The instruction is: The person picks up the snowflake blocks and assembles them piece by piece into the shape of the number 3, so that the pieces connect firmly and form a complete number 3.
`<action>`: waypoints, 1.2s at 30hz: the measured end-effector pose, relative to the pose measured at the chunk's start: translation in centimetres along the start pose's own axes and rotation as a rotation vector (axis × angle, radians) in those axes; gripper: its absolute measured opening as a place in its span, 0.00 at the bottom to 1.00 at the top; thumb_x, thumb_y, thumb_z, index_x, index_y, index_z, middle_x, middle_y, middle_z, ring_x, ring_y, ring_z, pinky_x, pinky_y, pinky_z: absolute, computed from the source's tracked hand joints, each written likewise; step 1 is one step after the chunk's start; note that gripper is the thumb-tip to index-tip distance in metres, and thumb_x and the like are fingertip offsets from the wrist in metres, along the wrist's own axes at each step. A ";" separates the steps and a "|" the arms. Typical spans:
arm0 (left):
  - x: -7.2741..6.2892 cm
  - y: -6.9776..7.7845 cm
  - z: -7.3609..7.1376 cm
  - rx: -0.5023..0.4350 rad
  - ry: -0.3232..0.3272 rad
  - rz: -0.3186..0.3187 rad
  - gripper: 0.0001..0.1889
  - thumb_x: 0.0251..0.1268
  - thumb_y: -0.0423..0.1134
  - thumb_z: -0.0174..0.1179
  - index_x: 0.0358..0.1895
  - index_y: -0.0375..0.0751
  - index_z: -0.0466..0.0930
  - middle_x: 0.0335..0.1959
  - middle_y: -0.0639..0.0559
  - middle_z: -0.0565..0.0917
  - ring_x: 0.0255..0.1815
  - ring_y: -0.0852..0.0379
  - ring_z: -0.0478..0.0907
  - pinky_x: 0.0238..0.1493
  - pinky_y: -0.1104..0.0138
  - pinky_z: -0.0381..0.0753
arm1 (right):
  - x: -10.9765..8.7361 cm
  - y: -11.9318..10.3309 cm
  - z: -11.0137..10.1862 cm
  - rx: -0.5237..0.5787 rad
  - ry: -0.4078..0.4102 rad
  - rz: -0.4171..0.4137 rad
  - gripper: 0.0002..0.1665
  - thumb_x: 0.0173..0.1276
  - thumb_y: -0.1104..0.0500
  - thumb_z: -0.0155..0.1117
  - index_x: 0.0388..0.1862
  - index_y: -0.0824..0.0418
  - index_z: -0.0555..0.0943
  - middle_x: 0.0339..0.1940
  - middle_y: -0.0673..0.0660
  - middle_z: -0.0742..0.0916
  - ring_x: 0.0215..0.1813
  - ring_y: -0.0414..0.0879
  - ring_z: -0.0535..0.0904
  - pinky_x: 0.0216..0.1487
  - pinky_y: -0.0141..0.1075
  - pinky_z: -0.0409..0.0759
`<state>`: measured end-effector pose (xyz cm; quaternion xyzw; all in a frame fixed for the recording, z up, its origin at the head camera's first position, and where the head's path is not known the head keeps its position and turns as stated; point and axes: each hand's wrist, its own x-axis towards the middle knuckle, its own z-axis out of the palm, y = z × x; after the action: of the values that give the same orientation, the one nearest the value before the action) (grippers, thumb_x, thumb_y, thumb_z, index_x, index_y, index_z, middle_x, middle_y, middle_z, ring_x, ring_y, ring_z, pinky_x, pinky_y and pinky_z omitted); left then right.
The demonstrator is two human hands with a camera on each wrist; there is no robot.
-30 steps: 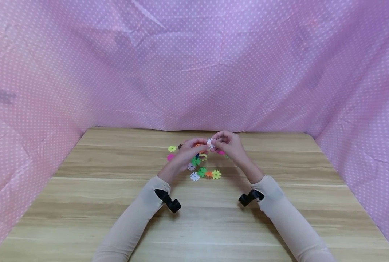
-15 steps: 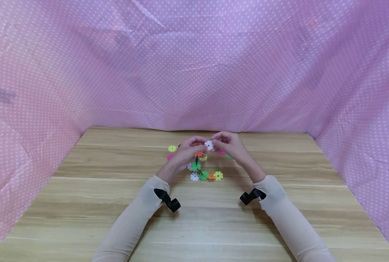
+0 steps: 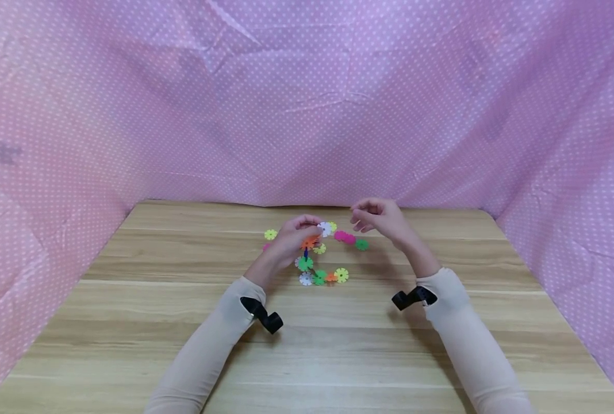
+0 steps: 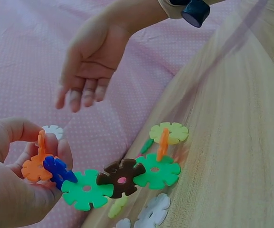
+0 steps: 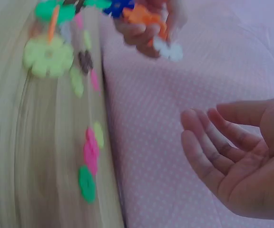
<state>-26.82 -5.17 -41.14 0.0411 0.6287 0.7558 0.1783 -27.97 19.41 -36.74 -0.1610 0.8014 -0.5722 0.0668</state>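
My left hand [image 3: 290, 240] pinches a chain of notched flower-shaped plastic discs by its orange discs [image 4: 35, 170]. A white disc [image 3: 325, 229] juts out at the held end. From the fingers the chain hangs through a blue disc [image 4: 57, 171], a green disc [image 4: 86, 191], a brown disc [image 4: 113, 179] and another green disc [image 4: 161, 176]. An upright orange disc [image 4: 163, 146] and a yellow disc [image 4: 177, 133] form its far end. My right hand [image 3: 384, 219] is raised to the right, apart from the chain. Its palm and loosely bent fingers, holding nothing, show in the right wrist view.
Loose discs lie on the wooden table [image 3: 441, 345], among them pink discs [image 3: 345, 237], a green disc [image 3: 361, 244], a white disc [image 3: 306, 279] and a yellow disc [image 3: 270, 234]. A pink dotted cloth [image 3: 307, 115] hangs behind and at both sides.
My right hand has let go of the white disc and moved right and up. The left hand keeps its grip on the chain, which has shifted slightly left.
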 end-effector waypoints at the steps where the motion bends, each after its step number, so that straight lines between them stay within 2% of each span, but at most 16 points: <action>1: 0.0 0.1 0.0 -0.006 0.002 -0.006 0.09 0.73 0.30 0.57 0.52 0.37 0.76 0.38 0.52 0.80 0.39 0.54 0.80 0.45 0.68 0.84 | 0.0 0.1 -0.3 -0.033 -0.021 0.006 0.14 0.77 0.63 0.59 0.53 0.74 0.79 0.40 0.68 0.88 0.36 0.45 0.88 0.43 0.41 0.90; 4: -0.1 0.3 -0.1 -0.014 0.014 -0.026 0.09 0.73 0.30 0.57 0.52 0.38 0.76 0.38 0.52 0.79 0.39 0.53 0.79 0.49 0.63 0.83 | 0.1 0.8 -1.0 -0.148 -0.088 0.011 0.14 0.75 0.64 0.61 0.52 0.74 0.81 0.42 0.72 0.87 0.38 0.52 0.88 0.41 0.40 0.89; 7: -0.2 0.5 -0.2 -0.006 0.033 -0.042 0.09 0.73 0.31 0.57 0.53 0.39 0.77 0.38 0.52 0.79 0.42 0.51 0.79 0.53 0.59 0.82 | 0.2 1.9 -1.6 -0.280 -0.159 0.002 0.13 0.72 0.66 0.63 0.51 0.75 0.81 0.42 0.71 0.88 0.41 0.58 0.86 0.42 0.40 0.87; 10: -0.2 0.6 -0.2 0.008 0.043 -0.052 0.10 0.73 0.31 0.57 0.53 0.39 0.77 0.38 0.51 0.79 0.42 0.51 0.79 0.52 0.60 0.83 | 0.4 3.2 -1.9 -0.412 -0.237 -0.014 0.14 0.69 0.67 0.67 0.50 0.74 0.82 0.41 0.67 0.88 0.44 0.56 0.85 0.45 0.36 0.85; 13: -0.2 0.5 -0.2 0.005 0.037 -0.054 0.10 0.73 0.31 0.57 0.54 0.38 0.77 0.38 0.51 0.78 0.39 0.54 0.79 0.47 0.64 0.83 | 0.6 4.4 -2.0 -0.491 -0.300 -0.018 0.14 0.67 0.67 0.70 0.50 0.72 0.83 0.41 0.66 0.88 0.45 0.53 0.84 0.46 0.32 0.82; 17: 0.0 0.4 -0.1 -0.007 0.028 -0.053 0.10 0.73 0.30 0.57 0.53 0.37 0.77 0.37 0.51 0.78 0.37 0.56 0.78 0.43 0.68 0.83 | 0.7 5.2 -1.9 -0.499 -0.323 -0.006 0.16 0.65 0.67 0.72 0.50 0.72 0.83 0.41 0.65 0.87 0.45 0.52 0.82 0.46 0.34 0.81; 24: 0.1 0.4 -0.2 0.001 0.028 -0.054 0.10 0.73 0.30 0.57 0.54 0.37 0.77 0.38 0.51 0.78 0.36 0.56 0.79 0.42 0.69 0.84 | 0.9 5.9 -1.2 -0.517 -0.284 0.000 0.14 0.64 0.67 0.73 0.47 0.71 0.85 0.39 0.63 0.87 0.41 0.48 0.79 0.43 0.32 0.79; 30: 0.2 0.4 -0.1 -0.002 0.032 -0.058 0.11 0.72 0.29 0.56 0.55 0.35 0.77 0.41 0.50 0.78 0.37 0.58 0.78 0.42 0.70 0.83 | 0.9 6.0 -1.2 -0.479 -0.267 0.028 0.13 0.60 0.69 0.75 0.42 0.70 0.83 0.37 0.62 0.86 0.40 0.48 0.80 0.41 0.32 0.80; 36: 0.1 0.3 -0.1 0.007 0.042 -0.068 0.11 0.73 0.30 0.57 0.55 0.36 0.77 0.42 0.51 0.78 0.38 0.57 0.78 0.41 0.71 0.84 | 0.7 5.8 -1.4 -0.431 -0.277 0.039 0.09 0.62 0.70 0.72 0.40 0.69 0.81 0.34 0.62 0.85 0.37 0.47 0.78 0.37 0.31 0.79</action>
<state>-27.03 -5.27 -40.92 0.0046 0.6360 0.7478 0.1907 -30.09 22.11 -41.66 -0.2331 0.8909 -0.3593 0.1511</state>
